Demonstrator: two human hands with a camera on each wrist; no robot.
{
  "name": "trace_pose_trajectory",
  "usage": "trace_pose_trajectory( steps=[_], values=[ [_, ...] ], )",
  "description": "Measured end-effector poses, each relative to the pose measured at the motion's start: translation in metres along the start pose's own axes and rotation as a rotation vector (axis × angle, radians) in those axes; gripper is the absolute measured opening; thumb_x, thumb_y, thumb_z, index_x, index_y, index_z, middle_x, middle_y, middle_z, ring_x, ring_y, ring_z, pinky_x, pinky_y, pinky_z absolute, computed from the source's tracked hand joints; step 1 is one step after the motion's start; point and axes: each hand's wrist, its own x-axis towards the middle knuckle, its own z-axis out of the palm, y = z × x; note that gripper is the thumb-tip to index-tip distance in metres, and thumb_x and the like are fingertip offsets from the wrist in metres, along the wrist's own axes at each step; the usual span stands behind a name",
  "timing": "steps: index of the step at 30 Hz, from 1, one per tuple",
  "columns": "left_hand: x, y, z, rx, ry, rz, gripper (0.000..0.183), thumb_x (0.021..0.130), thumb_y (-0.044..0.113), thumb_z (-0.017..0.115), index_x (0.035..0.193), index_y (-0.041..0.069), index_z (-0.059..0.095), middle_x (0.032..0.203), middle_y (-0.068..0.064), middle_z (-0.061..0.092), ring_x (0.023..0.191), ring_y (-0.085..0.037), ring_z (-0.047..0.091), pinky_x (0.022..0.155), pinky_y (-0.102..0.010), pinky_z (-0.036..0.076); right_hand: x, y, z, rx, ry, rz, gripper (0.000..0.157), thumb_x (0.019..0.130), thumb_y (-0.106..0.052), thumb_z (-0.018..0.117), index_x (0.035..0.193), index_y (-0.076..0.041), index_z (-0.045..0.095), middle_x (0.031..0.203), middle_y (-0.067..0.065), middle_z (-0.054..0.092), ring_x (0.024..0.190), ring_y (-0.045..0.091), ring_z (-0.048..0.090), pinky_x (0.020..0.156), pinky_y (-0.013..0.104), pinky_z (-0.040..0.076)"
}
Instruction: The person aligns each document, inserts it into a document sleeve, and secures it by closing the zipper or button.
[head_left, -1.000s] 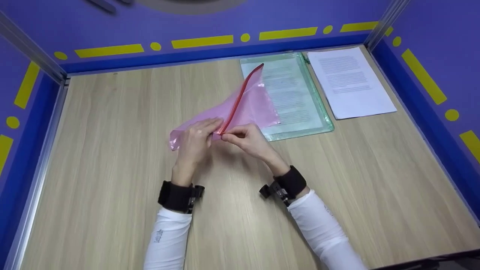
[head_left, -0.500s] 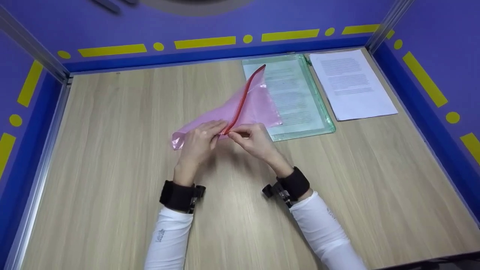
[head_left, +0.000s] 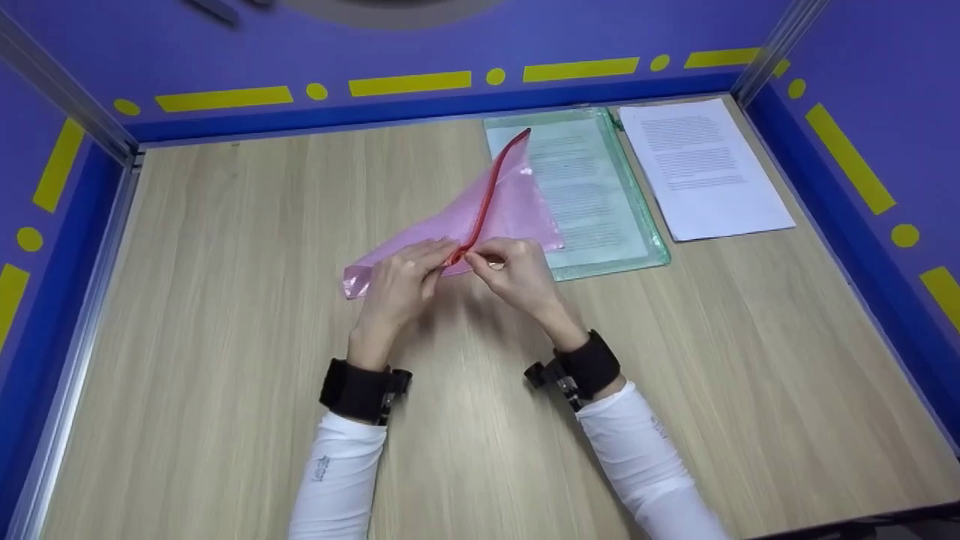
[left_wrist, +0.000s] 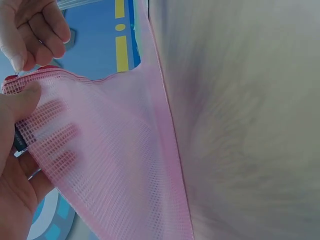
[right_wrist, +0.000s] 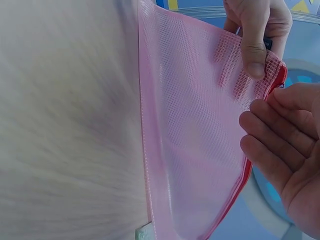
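Observation:
A pink mesh zipper pouch (head_left: 517,206) with a red zipper (head_left: 486,201) is held up between my hands in the head view. My left hand (head_left: 403,286) grips its near corner, thumb on the mesh and fingers behind it, as the left wrist view shows with the pouch (left_wrist: 115,145). Beside it, my right hand (head_left: 519,279) pinches the zipper's pull at the red edge. In the right wrist view, thumb and forefinger of the right hand (right_wrist: 290,135) meet at the zipper, the other fingers loosely bent. The pull itself is mostly hidden.
Behind the pouch lies a green-edged clear pouch (head_left: 651,232) with printed sheets inside, partly covered by the pink one. A stack of printed paper (head_left: 705,202) lies to its right. Blue panels (head_left: 420,52) border the wooden table (head_left: 225,337).
My right hand has shifted slightly up and right along the zipper, away from the left hand. The red edge between them now parts in a small loop. My left hand keeps its grip.

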Motion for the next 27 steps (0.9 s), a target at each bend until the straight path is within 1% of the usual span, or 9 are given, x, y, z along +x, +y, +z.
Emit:
trace_pose_trajectory(
  steps=[3,6,8,10,13,19,22,25,27],
  values=[
    [0.0,-0.001,-0.002,-0.028,0.01,-0.004,0.037,0.087,-0.001,0.069,0.122,0.01,0.071,0.121,-0.012,0.071,0.112,-0.031,0.07,0.099,-0.041,0.054,0.002,0.007,-0.001,0.004,0.014,0.05,0.017,0.092,-0.011,0.067,0.093,0.003,0.077,0.087,0.016,0.077,0.078,0.026,0.075,0.075,0.036,0.061],
    [0.0,-0.001,-0.004,-0.035,-0.004,-0.001,0.04,0.085,-0.003,0.07,0.123,0.011,0.07,0.123,-0.011,0.071,0.112,-0.031,0.069,0.099,-0.041,0.054,0.003,0.015,-0.003,0.015,0.03,0.117,0.014,0.091,-0.008,0.068,0.093,0.003,0.077,0.087,0.017,0.077,0.078,0.027,0.074,0.075,0.036,0.061],
    [0.0,-0.001,-0.004,-0.027,-0.019,0.008,0.04,0.086,-0.003,0.069,0.123,0.011,0.07,0.123,-0.011,0.071,0.113,-0.03,0.069,0.099,-0.041,0.054,0.003,0.018,-0.004,0.023,0.031,0.144,0.014,0.091,-0.007,0.069,0.093,0.003,0.077,0.088,0.017,0.077,0.078,0.027,0.074,0.075,0.035,0.061],
    [0.0,-0.002,-0.004,-0.013,-0.027,0.02,0.038,0.086,-0.002,0.069,0.122,0.01,0.071,0.123,-0.011,0.071,0.113,-0.03,0.069,0.099,-0.04,0.054,0.003,0.019,-0.005,0.02,0.02,0.146,0.014,0.091,-0.008,0.068,0.094,0.003,0.077,0.089,0.017,0.077,0.08,0.028,0.075,0.077,0.035,0.061],
    [0.0,-0.002,-0.005,-0.008,-0.015,0.036,0.036,0.087,-0.003,0.068,0.12,0.009,0.072,0.122,-0.011,0.072,0.112,-0.03,0.07,0.099,-0.04,0.054,0.003,0.019,-0.004,-0.004,0.02,0.124,0.017,0.092,-0.011,0.068,0.095,0.003,0.077,0.09,0.017,0.077,0.081,0.028,0.075,0.078,0.036,0.061],
    [-0.001,-0.003,-0.005,-0.007,-0.009,0.063,0.035,0.087,-0.004,0.068,0.12,0.008,0.072,0.12,-0.011,0.072,0.111,-0.03,0.07,0.098,-0.04,0.054,0.003,0.021,-0.002,-0.048,0.084,0.119,0.015,0.091,-0.009,0.069,0.09,0.004,0.076,0.084,0.017,0.077,0.077,0.027,0.074,0.075,0.039,0.061],
    [-0.001,-0.003,-0.005,-0.007,-0.001,0.075,0.034,0.087,-0.003,0.068,0.119,0.007,0.072,0.118,-0.011,0.073,0.109,-0.03,0.071,0.097,-0.04,0.055,0.003,0.024,-0.003,-0.063,0.1,0.116,0.016,0.091,-0.009,0.069,0.089,0.004,0.077,0.083,0.016,0.077,0.077,0.025,0.074,0.074,0.039,0.061],
    [-0.001,-0.003,-0.006,-0.022,0.018,0.081,0.033,0.087,-0.004,0.068,0.117,0.006,0.073,0.116,-0.012,0.074,0.108,-0.031,0.071,0.097,-0.041,0.055,0.004,0.029,-0.005,-0.086,0.125,0.122,0.017,0.091,-0.011,0.068,0.09,0.003,0.077,0.082,0.015,0.077,0.074,0.023,0.073,0.071,0.038,0.06],
    [-0.001,-0.004,-0.007,-0.029,0.021,0.078,0.032,0.086,-0.004,0.068,0.116,0.006,0.073,0.117,-0.013,0.073,0.107,-0.031,0.071,0.097,-0.041,0.055,0.004,0.034,-0.008,-0.095,0.153,0.138,0.017,0.091,-0.011,0.068,0.089,0.003,0.077,0.079,0.015,0.076,0.069,0.021,0.07,0.067,0.034,0.057]
  ],
)
